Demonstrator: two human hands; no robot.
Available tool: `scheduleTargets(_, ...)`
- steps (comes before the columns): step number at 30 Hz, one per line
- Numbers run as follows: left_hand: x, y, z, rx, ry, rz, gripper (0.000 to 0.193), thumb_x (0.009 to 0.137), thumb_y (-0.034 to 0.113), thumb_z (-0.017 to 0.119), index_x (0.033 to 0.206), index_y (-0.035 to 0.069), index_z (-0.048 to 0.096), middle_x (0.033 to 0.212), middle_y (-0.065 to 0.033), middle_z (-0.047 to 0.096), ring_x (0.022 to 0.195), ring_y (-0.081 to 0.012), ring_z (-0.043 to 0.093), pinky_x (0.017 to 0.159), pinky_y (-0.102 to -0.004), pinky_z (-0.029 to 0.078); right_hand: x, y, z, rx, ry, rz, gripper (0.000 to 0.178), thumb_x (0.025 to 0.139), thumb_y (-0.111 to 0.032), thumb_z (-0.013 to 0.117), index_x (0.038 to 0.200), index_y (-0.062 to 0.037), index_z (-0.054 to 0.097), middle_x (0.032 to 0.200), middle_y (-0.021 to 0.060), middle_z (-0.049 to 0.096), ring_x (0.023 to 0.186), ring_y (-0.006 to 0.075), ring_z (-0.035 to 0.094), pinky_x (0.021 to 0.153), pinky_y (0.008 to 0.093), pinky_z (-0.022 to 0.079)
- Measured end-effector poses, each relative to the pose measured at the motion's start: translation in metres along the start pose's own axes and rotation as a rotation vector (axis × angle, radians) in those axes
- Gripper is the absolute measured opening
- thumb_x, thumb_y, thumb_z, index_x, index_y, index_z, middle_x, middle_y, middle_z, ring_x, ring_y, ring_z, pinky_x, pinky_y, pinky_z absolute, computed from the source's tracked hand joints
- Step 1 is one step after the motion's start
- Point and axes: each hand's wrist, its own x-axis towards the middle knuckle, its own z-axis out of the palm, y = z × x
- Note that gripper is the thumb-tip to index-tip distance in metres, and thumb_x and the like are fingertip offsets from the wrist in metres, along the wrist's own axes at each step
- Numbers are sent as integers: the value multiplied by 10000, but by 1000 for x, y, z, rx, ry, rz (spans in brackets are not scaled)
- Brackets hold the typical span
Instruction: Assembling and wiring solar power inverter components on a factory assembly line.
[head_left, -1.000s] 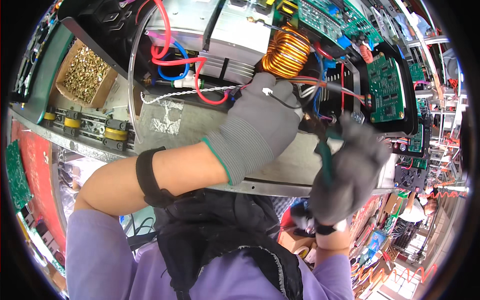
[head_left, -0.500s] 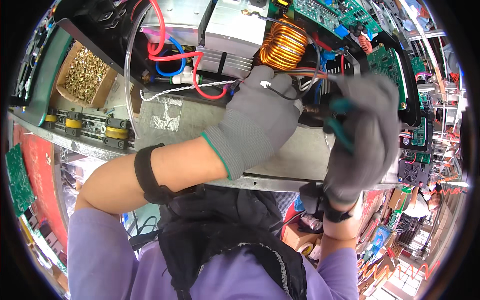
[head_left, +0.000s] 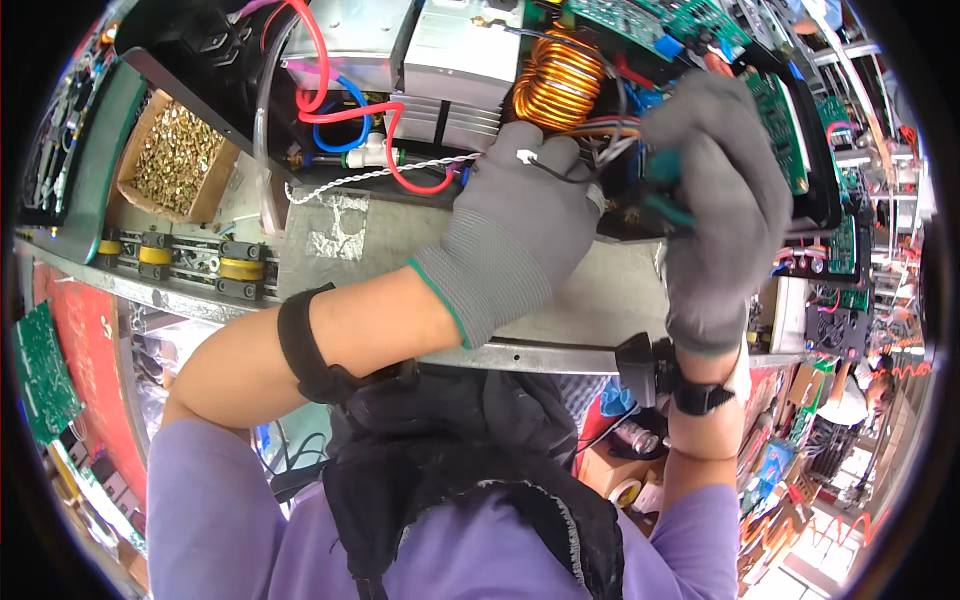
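Left hand (head_left: 525, 205) curled, fingertips hidden — can't tell what they pinch — and nearer the wire bundle (head_left: 605, 129), at its two o'clock, running nine-to-three. Bundle's at ten from the right hand (head_left: 728, 195), fingers wrapped round a green-handled tool (head_left: 670, 212).

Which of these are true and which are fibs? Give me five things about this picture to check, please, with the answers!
1. The left hand and the right hand are both gloved in grey. True.

2. The cardboard box of small gold-coloured parts is on the right side of the picture. False: it is on the left.

3. The copper-coloured coil is just beyond the left hand. True.

4. The sleeves are bright green. False: the sleeves are light purple.

5. The thick red wire is perfectly straight. False: the thick red wire loops and bends.
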Motion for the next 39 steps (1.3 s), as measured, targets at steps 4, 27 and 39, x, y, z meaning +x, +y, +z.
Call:
scheduleTargets(4,-4,-10,-4,-18,29,66,264,806,194,656,1052,130,727,953,11,654,1002,-188,590,861,-369,439,-10,-28,-2,77,90,150,167,898,-180,597,964,-43,667,1036,132,594,974,314,544,897,428,465)
scheduleTargets(27,-88,-123,-43,39,-25,-217,264,739,17,758,998,60,731,1013,-139,734,886,-368,662,839,-469,515,-113,38,-100,241,419,-6,288,978,-295,607,984,-27,712,1016,70,456,884,224,540,898,468,489)
scheduleTargets(39,-15,26,-123,-132,-377,-212,258,824,340,746,925,114,673,805,-62,642,776,-301,632,679,-430,484,-105,68,-98,114,212,-95,214,917,-112,549,978,-41,741,986,88,528,880,255,565,830,410,511)
